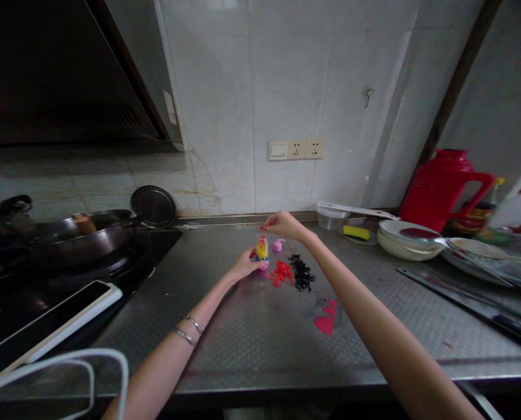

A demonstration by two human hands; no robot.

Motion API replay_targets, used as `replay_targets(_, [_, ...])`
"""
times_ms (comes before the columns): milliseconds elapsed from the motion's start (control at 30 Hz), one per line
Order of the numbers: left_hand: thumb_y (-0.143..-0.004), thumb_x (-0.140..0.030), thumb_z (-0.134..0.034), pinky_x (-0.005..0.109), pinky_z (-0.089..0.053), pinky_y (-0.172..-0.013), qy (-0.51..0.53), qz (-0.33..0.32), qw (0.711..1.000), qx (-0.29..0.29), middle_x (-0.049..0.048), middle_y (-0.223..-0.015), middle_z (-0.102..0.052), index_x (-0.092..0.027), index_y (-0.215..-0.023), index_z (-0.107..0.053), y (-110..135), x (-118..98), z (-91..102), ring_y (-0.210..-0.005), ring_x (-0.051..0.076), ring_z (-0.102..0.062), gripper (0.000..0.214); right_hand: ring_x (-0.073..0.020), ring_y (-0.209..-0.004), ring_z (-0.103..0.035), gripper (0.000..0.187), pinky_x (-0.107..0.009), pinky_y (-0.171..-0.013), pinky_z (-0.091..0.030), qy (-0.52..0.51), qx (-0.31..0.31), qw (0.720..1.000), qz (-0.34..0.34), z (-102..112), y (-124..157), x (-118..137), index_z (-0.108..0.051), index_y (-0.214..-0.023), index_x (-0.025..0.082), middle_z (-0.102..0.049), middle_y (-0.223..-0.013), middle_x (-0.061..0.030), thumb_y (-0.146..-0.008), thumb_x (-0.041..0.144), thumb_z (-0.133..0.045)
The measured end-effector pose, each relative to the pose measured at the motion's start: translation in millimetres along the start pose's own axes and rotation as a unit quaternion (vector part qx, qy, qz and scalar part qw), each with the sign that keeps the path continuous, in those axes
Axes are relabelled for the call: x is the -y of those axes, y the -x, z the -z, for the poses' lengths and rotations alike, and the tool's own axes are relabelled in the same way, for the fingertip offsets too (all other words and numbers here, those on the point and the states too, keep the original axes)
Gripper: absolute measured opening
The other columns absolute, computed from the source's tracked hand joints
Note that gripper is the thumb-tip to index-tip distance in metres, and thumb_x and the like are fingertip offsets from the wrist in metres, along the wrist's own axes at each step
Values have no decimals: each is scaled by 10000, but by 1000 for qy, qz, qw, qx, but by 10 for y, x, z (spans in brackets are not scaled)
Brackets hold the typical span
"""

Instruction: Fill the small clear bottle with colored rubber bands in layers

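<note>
A small clear bottle [262, 247] with yellow, blue and pink in it stands upright on the metal counter. My left hand [246, 265] is closed around its lower part. At the bottle's mouth, the fingers of my right hand [283, 225] are pinched on small red pieces, too small to make out exactly. A pink cap [278, 245] lies just right of the bottle. In front of it is a loose pile of red pieces [281, 273], with a pile of black pieces [303, 272] beside it. Pink-red heart shapes [327, 318] lie nearer to me, left of my right forearm.
Left is a stove with a wok [85, 239] and a white-edged device [50, 326]. To the right are a yellow sponge [356, 233], stacked bowls [406, 248], a red thermos jug [439, 186] and a long knife [461, 303]. A tiled wall with sockets [296, 149] rises behind.
</note>
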State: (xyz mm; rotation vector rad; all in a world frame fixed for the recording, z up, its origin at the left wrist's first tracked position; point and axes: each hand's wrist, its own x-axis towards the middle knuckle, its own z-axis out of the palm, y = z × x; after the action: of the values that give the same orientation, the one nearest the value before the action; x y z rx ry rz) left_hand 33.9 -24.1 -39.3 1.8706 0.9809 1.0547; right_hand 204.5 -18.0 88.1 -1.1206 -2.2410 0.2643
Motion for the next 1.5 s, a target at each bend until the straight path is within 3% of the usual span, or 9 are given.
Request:
replay_targets(300, [-646,-261,-629,307,-415,-811,-2,-21,1000,4,72,-939,-635,-108,-942,-584,-3,52,17,-845,171,-568,336,-127,-658,-603,190,-170,-560,-406,132,126,983,14,-36,-198,83,-701,-789,145,-682,-732,-42,-660,131,-562])
replay_targets(567, [-631,-260,-636,316,-422,-793,-4,-18,1000,-1,66,-909,-647,-115,-934,-603,-9,60,19,-815,176,-579,337,-186,-784,-582,261,-250,-763,-388,248,161,955,29,-104,-196,163,-697,-768,116,-668,-743,-101,-772,288,-501])
replay_targets(733, [-639,-258,-631,319,-420,-800,1,-18,1000,3,64,-918,-648,-126,-948,-610,4,53,21,-828,177,-580,336,-146,-732,-555,371,-236,-753,-364,198,119,972,44,-124,-175,81,-672,-746,105,-645,-737,-91,-851,230,-339])
replay_targets(867, [-613,-230,-657,330,-412,-829,24,-2,1000,11,67,-939,-649,-123,-945,-614,4,19,56,-850,181,-580,351,-113,-654,-531,426,-191,-645,-363,89,2,996,3,-99,-127,-76,-667,-749,105,-625,-710,-54,-851,266,-287])
replay_targets(967, [-586,-207,-683,338,-409,-844,52,8,999,-6,78,-947,-648,-110,-933,-613,-14,-41,120,-856,183,-582,367,-125,-679,-538,397,-186,-625,-360,92,-55,993,-52,-141,-51,-242,-664,-787,99,-626,-719,-50,-825,304,-326])
replay_targets(1067, [-580,-186,-687,343,-422,-829,87,25,995,-36,90,-923,-653,-95,-911,-611,-36,-112,204,-827,182,-593,352,-143,-762,-557,265,-182,-660,-370,140,-7,987,-81,-311,51,-423,-659,-864,128,-645,-839,-66,-737,226,-447])
replay_targets(1233, [-570,-164,-691,342,-443,-803,96,44,993,-60,86,-903,-659,-93,-905,-613,-36,-173,292,-786,174,-603,351,-154,-911,-567,371,-191,-776,-372,165,101,980,-51,-749,157,-633,-619,-1017,157,-635,-985,-88,-703,103,-429])
replay_targets(1367, [-573,-159,-689,337,-442,-807,84,46,994,-53,93,-925,-655,-88,-908,-614,-15,-168,294,-801,174,-600,351,-174,-961,-558,353,-217,-803,-375,183,129,974,-23,-962,150,-634,-591,-1064,147,-614,-1038,-112,-741,178,-452])
replay_targets(1500, [-583,-172,-686,338,-430,-827,75,41,995,-46,100,-951,-647,-91,-921,-610,-18,-117,289,-832,178,-595,355,-175,-893,-583,289,-229,-755,-394,199,158,967,-8,-1019,138,-563,-630,-980,158,-642,-957,-107,-793,227,-419])
